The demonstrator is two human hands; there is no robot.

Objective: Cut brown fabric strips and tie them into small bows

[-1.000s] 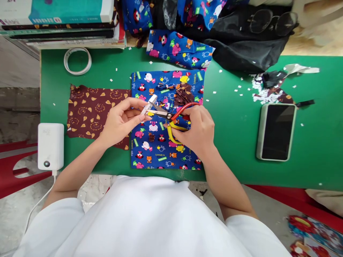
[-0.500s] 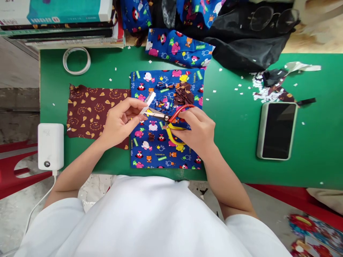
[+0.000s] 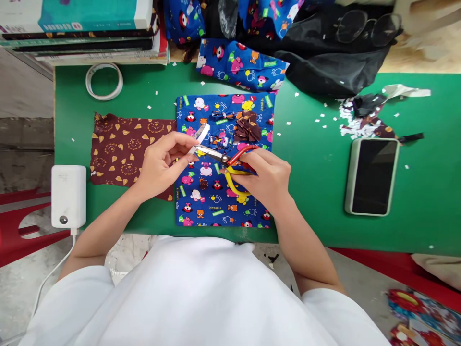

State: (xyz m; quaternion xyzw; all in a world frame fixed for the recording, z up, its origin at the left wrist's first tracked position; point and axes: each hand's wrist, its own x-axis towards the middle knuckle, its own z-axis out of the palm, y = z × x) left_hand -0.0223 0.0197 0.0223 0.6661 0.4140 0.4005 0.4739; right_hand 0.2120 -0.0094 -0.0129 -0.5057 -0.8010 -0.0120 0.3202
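My left hand (image 3: 163, 166) pinches a narrow white strip (image 3: 203, 132) between thumb and fingertips. Wrapped round the red and yellow handles of a pair of scissors (image 3: 233, 166), my right hand (image 3: 266, 173) holds the blades pointing left, their tips at the strip. The blades look nearly closed. Below both hands lies a blue cartoon-print cloth (image 3: 223, 206), with a heap of dark brown scraps (image 3: 248, 129) and small blue snippets (image 3: 220, 142) on its upper part. A brown cloth with yellow leaf shapes (image 3: 118, 151) lies to the left, partly behind my left hand.
On the green table (image 3: 309, 192) are a phone (image 3: 372, 177), a pile of white bits (image 3: 355, 120), a tape roll (image 3: 104, 81) and a cabled white power bank (image 3: 68, 196). Books (image 3: 90, 19), folded blue cloth (image 3: 241, 65) and a black bag (image 3: 324, 67) with glasses line the back.
The scissor blades have closed from a wider gap onto the strip. Both hands stay in almost the same place.
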